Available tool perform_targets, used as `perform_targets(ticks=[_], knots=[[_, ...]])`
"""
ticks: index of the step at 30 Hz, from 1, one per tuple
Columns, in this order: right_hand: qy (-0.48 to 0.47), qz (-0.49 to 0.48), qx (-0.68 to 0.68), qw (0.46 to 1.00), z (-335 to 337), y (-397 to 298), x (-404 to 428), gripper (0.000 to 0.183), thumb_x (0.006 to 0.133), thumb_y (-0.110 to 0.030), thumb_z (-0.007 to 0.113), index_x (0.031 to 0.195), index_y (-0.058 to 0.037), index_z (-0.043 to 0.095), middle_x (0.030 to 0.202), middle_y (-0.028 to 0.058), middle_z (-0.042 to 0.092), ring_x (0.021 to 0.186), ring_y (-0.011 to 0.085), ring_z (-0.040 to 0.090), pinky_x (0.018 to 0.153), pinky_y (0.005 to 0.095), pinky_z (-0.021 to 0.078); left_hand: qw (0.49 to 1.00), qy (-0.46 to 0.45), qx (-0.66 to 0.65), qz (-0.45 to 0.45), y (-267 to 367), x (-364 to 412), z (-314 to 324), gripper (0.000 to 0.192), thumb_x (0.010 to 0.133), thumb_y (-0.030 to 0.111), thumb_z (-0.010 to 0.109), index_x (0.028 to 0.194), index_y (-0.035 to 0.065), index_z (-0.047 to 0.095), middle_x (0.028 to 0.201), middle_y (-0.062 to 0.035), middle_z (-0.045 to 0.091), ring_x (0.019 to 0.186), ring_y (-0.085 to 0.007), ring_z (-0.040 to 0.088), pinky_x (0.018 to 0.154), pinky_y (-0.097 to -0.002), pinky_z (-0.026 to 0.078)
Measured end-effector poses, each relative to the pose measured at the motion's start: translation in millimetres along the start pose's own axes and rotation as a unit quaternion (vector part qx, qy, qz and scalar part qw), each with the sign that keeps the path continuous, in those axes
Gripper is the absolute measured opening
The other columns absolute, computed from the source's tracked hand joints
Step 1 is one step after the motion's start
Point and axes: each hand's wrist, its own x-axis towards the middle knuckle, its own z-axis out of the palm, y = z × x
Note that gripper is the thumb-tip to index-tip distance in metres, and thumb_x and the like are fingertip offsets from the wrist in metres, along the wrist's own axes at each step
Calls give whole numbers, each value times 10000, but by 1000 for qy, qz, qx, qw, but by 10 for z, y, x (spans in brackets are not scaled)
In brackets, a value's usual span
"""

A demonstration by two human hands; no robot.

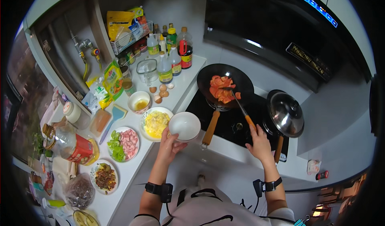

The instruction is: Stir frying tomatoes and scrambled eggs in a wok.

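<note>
My left hand [172, 143] holds an empty white bowl [184, 127] by its rim, just right of a plate of scrambled egg [156, 124]. The fingers of my right hand [259, 140] are closed on the wooden handle of a spatula [249, 120], whose metal head lies among cut tomato pieces [222, 89] in a black wok [244, 75]. The wok rests on the left burner of a black gas hob [195, 103], its wooden handle pointing towards me. Left of the egg plate is a plate of diced meat and chopped green pepper [123, 144].
A domed steel lid [285, 114] covers a second pan on the right burner. Eggshells [162, 94], a small bowl with liquid [140, 102], seasoning bottles [164, 68], an oil jug [76, 149] and a dish of dark chopped food [104, 177] stand on the left counter. A black range hood [255, 21] overhangs the hob.
</note>
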Motion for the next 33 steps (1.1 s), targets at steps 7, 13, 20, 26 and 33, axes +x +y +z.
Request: perform_targets(ticks=[7, 13, 20, 26, 33], knots=[[-44, 5, 64, 997, 64, 273, 508, 714, 712, -23, 683, 1358, -78, 385, 1133, 222, 503, 838, 390, 602, 757, 433, 512, 998, 55, -29, -10, -127, 324, 301, 583, 823, 116, 536, 1344, 157, 278, 1192, -160, 503, 855, -289, 661, 737, -376, 576], [10, 7, 53, 999, -116, 512, 780, 562, 755, -48, 636, 1292, -46, 470, 938, 243, 595, 818, 403, 598, 721, 450, 499, 999, 43, -12, -11, -134, 632, 366, 577, 829, 93, 512, 1350, 147, 272, 1148, -147, 537, 838, -256, 661, 737, -377, 577], [62, -181, 138, 972, -598, -329, 981, 470, 768, -78, 649, 1223, -39, 537, 1102, 204, 576, 984, 387, 550, 850, 425, 449, 995, 51, -71, 38, 17, 361, 225, 660, 830, 115, 531, 1418, 155, 235, 1105, -109, 571, 794, -195, 655, 764, -392, 566], [0, -361, 289, 887, -300, -1422, 817, 424, 775, -31, 637, 1192, -24, 563, 1128, 194, 573, 1006, 360, 567, 875, 387, 452, 985, 108, -99, 94, 157, -678, -310, 632, 862, 135, 486, 1437, 147, 224, 1239, -129, 533, 917, -228, 665, 773, -371, 578], [-149, -515, 312, 785, -105, -2553, -144, 395, 739, -25, 651, 1124, 19, 575, 1031, 196, 597, 941, 361, 580, 822, 384, 464, 929, 219, -179, 239, 207, -2339, -952, 620, 871, 216, 535, 1415, 162, 243, 1276, -116, 480, 880, -229, 667, 696, -338, 582]])
